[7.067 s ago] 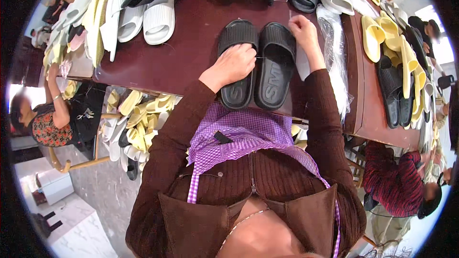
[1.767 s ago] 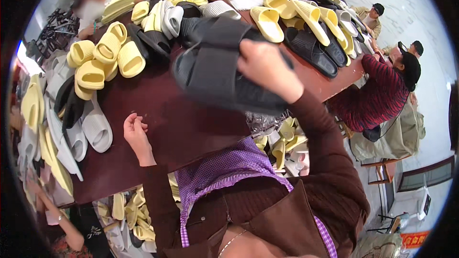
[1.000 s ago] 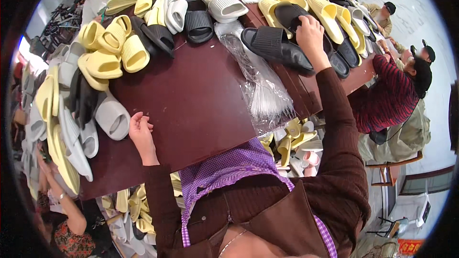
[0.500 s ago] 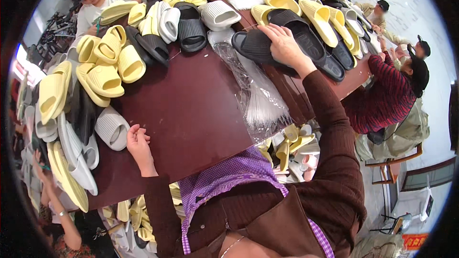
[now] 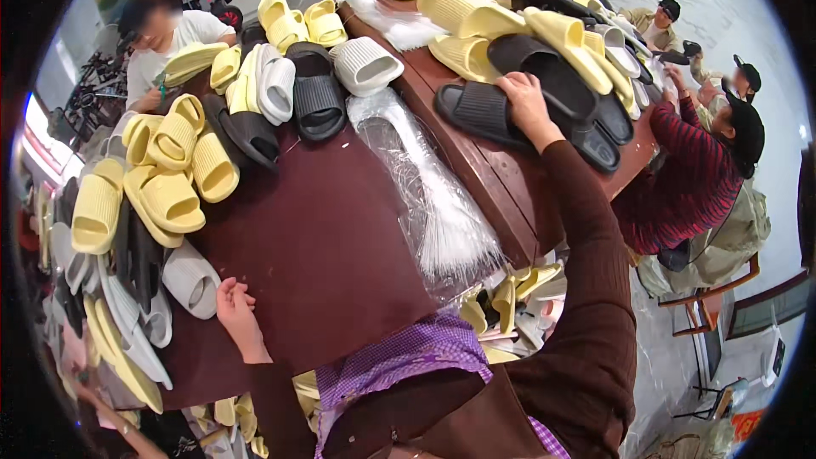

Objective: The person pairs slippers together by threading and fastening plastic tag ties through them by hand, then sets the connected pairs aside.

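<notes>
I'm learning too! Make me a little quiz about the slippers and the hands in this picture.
1. True or false: the right hand rests on a black slipper.
2. What is the left hand doing? A) resting on the dark table B) lifting a yellow slipper C) holding scissors
3. Fill in: the clear plastic bags lie between the two ____.

Key:
1. True
2. A; a pale grey slipper lies just beside it.
3. hands
</notes>
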Demonstrator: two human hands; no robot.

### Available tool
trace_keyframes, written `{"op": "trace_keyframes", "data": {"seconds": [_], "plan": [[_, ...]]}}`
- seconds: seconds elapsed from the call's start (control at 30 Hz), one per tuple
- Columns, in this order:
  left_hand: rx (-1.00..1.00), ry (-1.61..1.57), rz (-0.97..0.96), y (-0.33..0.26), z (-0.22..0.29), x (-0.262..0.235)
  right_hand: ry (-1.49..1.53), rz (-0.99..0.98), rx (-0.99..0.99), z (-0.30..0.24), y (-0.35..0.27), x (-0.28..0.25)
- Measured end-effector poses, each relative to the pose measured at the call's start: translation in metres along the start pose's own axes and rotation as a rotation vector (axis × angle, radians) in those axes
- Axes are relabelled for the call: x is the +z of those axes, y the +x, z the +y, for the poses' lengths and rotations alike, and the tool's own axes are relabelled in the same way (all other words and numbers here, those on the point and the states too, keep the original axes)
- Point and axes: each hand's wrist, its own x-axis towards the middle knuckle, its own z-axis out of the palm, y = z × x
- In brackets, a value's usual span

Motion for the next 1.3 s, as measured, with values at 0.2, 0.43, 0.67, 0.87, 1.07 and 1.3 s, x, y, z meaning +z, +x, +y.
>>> {"op": "trace_keyframes", "data": {"seconds": [0.2,0.43,0.67,0.87,1.07,1.3], "plan": [[0.060,0.089,0.014,0.004,-0.007,0.002,-0.003,0.017,0.112,0.070,-0.019,0.008],[0.048,0.125,0.059,0.003,-0.004,-0.002,0.124,-0.007,0.169,0.122,-0.025,0.029],[0.025,0.151,0.085,0.000,0.000,0.000,0.170,-0.037,0.170,0.175,-0.029,0.051],[-0.029,0.097,0.092,-0.008,0.019,0.003,0.538,-0.070,0.455,0.203,-0.018,0.081],[0.076,0.112,0.041,-0.002,0.006,0.007,-0.082,-0.265,0.044,0.229,-0.030,0.073],[0.093,0.098,0.063,-0.003,-0.008,0.001,-0.247,-0.317,0.032,0.176,-0.035,0.032]]}}
